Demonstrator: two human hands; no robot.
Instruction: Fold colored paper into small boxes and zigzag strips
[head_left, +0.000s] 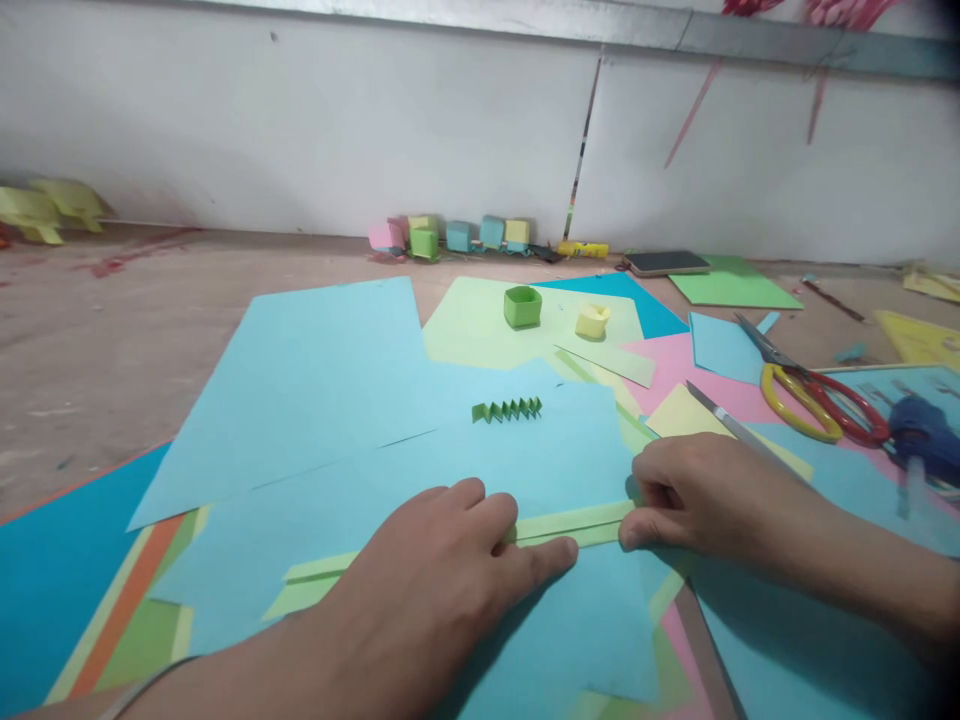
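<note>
A light green paper strip [574, 524], folded lengthwise, lies across the pale blue paper in front of me. My left hand [450, 560] rests over its middle and presses it down, index finger stretched along the lower edge and the other fingers curled. At the strip's right end, my right hand [675, 495] pinches it between thumb and bent fingers. The strip's left end shows beyond my left wrist. Just above lies a green zigzag-folded paper strip [507, 410]. Farther back stand a small green paper box [523, 307] and a small pale yellow paper piece [592, 321].
Scissors [806, 395] with yellow and red handles and a craft knife [724, 415] lie by my right hand. Blue tape-like bundle [926, 435] sits far right. Small paper cubes [459, 237], a yellow glue stick [583, 249] and a phone [666, 263] line the wall.
</note>
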